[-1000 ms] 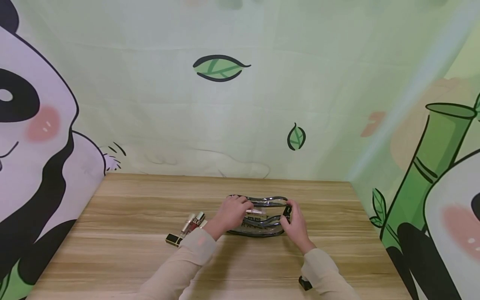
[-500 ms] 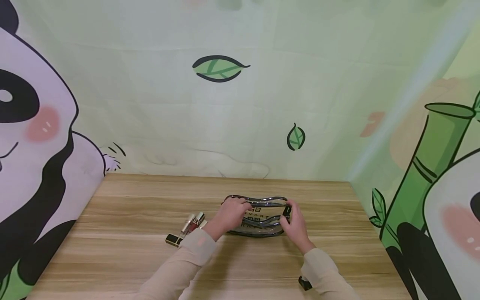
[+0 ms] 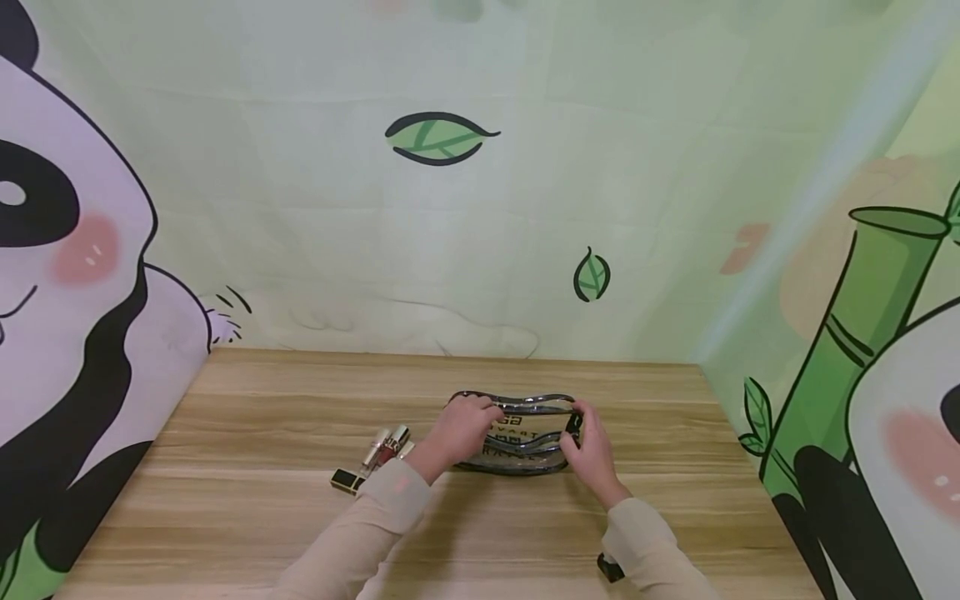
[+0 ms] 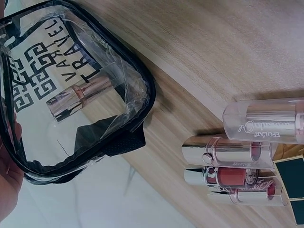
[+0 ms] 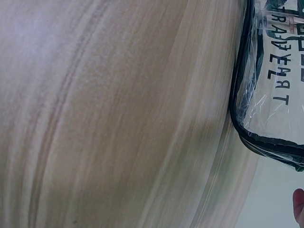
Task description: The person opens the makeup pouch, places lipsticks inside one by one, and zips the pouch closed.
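Note:
A clear travel pouch (image 3: 555, 423) with black piping and dark "TRAVEL" lettering stands on the table between both hands. My left hand (image 3: 463, 427) holds its left part, fingers bent over the upper rim. Its right end is gripped by my right hand (image 3: 592, 450), with the thumb in front and fingers behind. Through the clear plastic, a shiny pinkish lipstick tube (image 4: 78, 97) shows inside the pouch in the left wrist view. Several more lipsticks (image 4: 228, 151) lie beside the left forearm, among them a dark one with gold edges (image 3: 347, 480).
The wood-grain table (image 3: 300, 392) runs back to a printed backdrop (image 3: 480, 208) with pandas, leaves and bamboo. A small black object (image 3: 611, 567) lies by the right cuff, partly covered by the sleeve.
The pale tube that showed at the left fingertips a second ago is out of sight in the head view. The left hand has shifted slightly left; the right hand has stayed put.

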The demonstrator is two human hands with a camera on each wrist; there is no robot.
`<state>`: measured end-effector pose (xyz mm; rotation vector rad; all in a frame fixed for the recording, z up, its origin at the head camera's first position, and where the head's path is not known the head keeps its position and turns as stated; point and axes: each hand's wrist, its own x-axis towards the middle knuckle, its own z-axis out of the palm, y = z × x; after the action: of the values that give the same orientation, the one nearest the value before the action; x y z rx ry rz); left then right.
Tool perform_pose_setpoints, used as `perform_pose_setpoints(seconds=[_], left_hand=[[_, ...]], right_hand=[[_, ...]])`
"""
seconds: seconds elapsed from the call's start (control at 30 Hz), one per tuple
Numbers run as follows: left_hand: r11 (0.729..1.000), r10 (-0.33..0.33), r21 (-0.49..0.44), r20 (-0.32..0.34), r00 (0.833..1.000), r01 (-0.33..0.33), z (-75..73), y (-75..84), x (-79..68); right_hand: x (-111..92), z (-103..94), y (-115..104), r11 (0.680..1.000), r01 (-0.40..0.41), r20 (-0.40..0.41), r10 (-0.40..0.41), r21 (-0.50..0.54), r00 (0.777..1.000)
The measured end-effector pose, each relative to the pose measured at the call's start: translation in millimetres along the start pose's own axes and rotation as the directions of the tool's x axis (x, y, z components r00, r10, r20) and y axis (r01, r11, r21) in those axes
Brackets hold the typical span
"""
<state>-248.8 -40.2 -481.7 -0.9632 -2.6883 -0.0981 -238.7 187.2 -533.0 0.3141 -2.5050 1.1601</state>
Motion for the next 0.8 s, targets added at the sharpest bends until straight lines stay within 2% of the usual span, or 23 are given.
perform_pose_setpoints(seconds=[0.3, 0.5, 0.7, 0.8], left_hand=[[0.999, 0.024, -0.039, -0.076, 0.997, -0.027, -4.5, -2.2, -3.6], [0.997, 0.055, -0.050, -0.150, 0.987, -0.063, -6.5, -4.8, -6.6], [0.995, 0.051, -0.071, -0.161, 0.986, -0.063, -11.6, -8.1, -10.7], [0.994, 0.053, -0.081, -0.193, 0.980, -0.069, -12.7, -12.1, -12.9]], right_hand=[[0, -0.6, 0, 0.999, -0.027, 0.018, 0.027, 0.022, 0.999], [0, -0.6, 0, 0.999, -0.038, 0.024, 0.037, 0.021, 0.999], [0, -0.1, 2, 0.999, -0.035, 0.031, 0.034, 0.029, 0.999], [0, 0.0, 2, 0.999, -0.027, 0.027, 0.026, 0.031, 0.999]])
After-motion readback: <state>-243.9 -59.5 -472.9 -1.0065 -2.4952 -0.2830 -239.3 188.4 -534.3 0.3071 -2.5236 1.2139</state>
